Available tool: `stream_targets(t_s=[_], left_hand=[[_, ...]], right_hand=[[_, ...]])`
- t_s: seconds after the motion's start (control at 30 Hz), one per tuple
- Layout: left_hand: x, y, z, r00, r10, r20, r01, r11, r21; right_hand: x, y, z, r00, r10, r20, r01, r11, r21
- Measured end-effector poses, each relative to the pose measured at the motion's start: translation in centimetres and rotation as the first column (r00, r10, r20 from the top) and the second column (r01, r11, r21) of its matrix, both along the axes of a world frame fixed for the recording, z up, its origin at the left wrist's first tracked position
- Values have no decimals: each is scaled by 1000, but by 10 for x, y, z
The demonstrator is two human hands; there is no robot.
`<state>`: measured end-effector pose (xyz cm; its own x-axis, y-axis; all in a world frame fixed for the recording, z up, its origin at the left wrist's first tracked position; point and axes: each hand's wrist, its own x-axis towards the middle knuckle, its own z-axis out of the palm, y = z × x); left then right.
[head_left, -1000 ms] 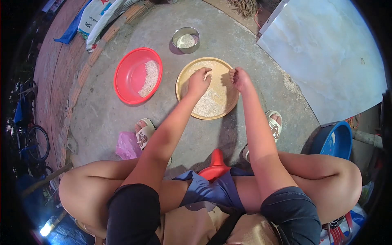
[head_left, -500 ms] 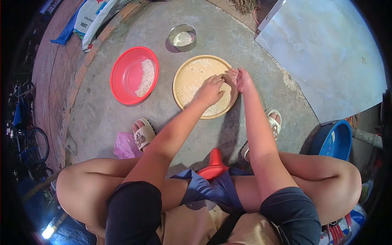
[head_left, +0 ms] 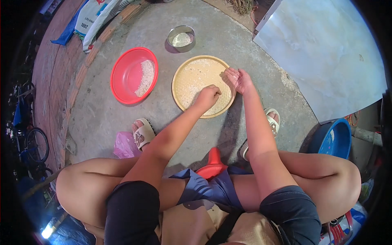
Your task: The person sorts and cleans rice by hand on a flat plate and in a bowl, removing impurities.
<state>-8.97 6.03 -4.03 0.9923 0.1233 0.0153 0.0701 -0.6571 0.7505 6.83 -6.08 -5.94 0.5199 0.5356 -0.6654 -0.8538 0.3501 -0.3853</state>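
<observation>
A round yellow tray [head_left: 178,83] lies on the concrete floor with pale grains of rice [head_left: 196,79] scattered across it. Over its lower middle is my left hand [head_left: 208,97], the fingers curled in and closed; whatever they may hold is hidden. My right hand [head_left: 240,80] is at the tray's right rim, palm turned up and slightly cupped, fingers stretched out. I cannot make out any grains on that palm. To the left stands a red basin [head_left: 124,77] with a heap of rice [head_left: 146,77] along its right side. Behind the tray sits a metal bowl [head_left: 188,45] with pale grains in it.
A blue tub [head_left: 345,141] stands at the right, below a large pale sheet [head_left: 322,57]. A pink plastic bag [head_left: 123,145] lies beside my left sandal [head_left: 143,135]. Printed sacks [head_left: 92,20] are at the upper left, and a red plastic object [head_left: 213,165] is between my legs.
My left hand has drawn back from near the right hand, toward me, and its fingers have curled closed. My right hand has stayed palm up at the rim.
</observation>
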Motion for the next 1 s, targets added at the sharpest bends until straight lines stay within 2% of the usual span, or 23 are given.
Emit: stream_targets(t_s=[0.03, 0.1, 0.13, 0.2, 0.27, 0.33, 0.37, 0.43, 0.47, 0.53, 0.57, 0.63, 0.67, 0.73, 0.77, 0.83, 1.0], left_hand=[[3, 2, 4, 1000, 0, 0, 0, 1000, 2], [10, 5, 13, 978, 190, -84, -198, 975, -100], [15, 6, 16, 978, 190, -85, -198, 975, -98], [29, 6, 23, 962, 274, 1, -265, 933, -243], [42, 3, 39, 960, 278, -2, -268, 924, -273], [52, 0, 51, 974, 219, 51, -174, 879, -443], [55, 1, 57, 974, 219, 52, -174, 879, -444], [61, 1, 61, 995, 96, 28, -86, 967, -241], [63, 3, 57, 995, 94, 28, -85, 966, -243], [62, 12, 49, 975, 207, 75, -201, 976, -87], [62, 18, 45, 976, 205, 74, -198, 976, -88], [59, 28, 36, 951, 310, -5, -310, 950, -37], [57, 30, 32, 951, 308, -8, -308, 951, -36], [54, 33, 22, 972, 236, -14, -234, 970, 65], [52, 31, 16, 972, 235, -17, -233, 970, 64], [49, 21, 7, 995, 49, 87, -69, 967, 244], [48, 0, -5, 995, -90, 48, 69, 940, 336]], right_hand=[[0, -1, -1, 1000, 0, -13, 1, 1000, 12], [1, -2, -3, 1000, 3, -9, -3, 999, 32], [0, -2, -3, 1000, 7, -6, -7, 999, 50], [0, -2, -5, 1000, 7, -1, -7, 999, 52], [0, -2, -6, 1000, 8, 6, -9, 999, 54], [0, -3, -10, 993, 58, 102, -54, 998, -44], [1, -4, -12, 993, 58, 103, -54, 998, -44], [3, -7, -13, 996, 86, 37, -88, 994, 65], [3, -7, -11, 996, 84, 37, -87, 994, 63], [3, -6, -15, 999, 19, -48, -15, 996, 88], [6, -9, -24, 999, 17, -49, -12, 996, 87], [7, -14, -32, 993, 60, -100, -28, 953, 300], [7, -15, -33, 993, 58, -103, -25, 954, 300], [7, -16, -36, 988, -33, -148, 61, 980, 190], [7, -15, -38, 988, -34, -151, 63, 980, 189], [7, -15, -40, 986, -74, -147, 100, 978, 183], [7, -15, -35, 986, -70, -149, 94, 982, 164]])
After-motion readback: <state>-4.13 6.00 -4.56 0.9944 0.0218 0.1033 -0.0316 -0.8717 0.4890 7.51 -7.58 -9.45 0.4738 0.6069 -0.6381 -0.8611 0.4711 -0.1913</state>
